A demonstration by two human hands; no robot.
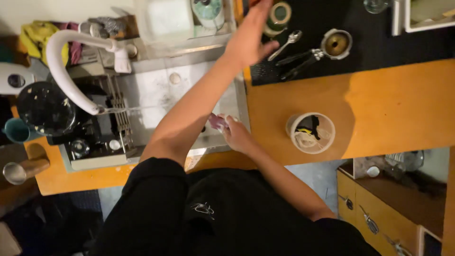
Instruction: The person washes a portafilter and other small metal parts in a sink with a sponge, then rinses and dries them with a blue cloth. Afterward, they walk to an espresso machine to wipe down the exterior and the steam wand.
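steel sink basin [156, 90] lies under my crossed arms, a thin stream running from the white curved faucet [61, 61]. my left hand [249, 40] reaches across with fingers spread and nothing in them, just short of the round green-and-tan tin [278, 16] on the black mat [379, 33]. my right hand [237, 135] is clamped on a small pink-purple thing [218, 122] at the sink's edge. i judge the rinsing barely begun: the metal portafilter [334, 45] and silver spoon [286, 42] lie untouched.
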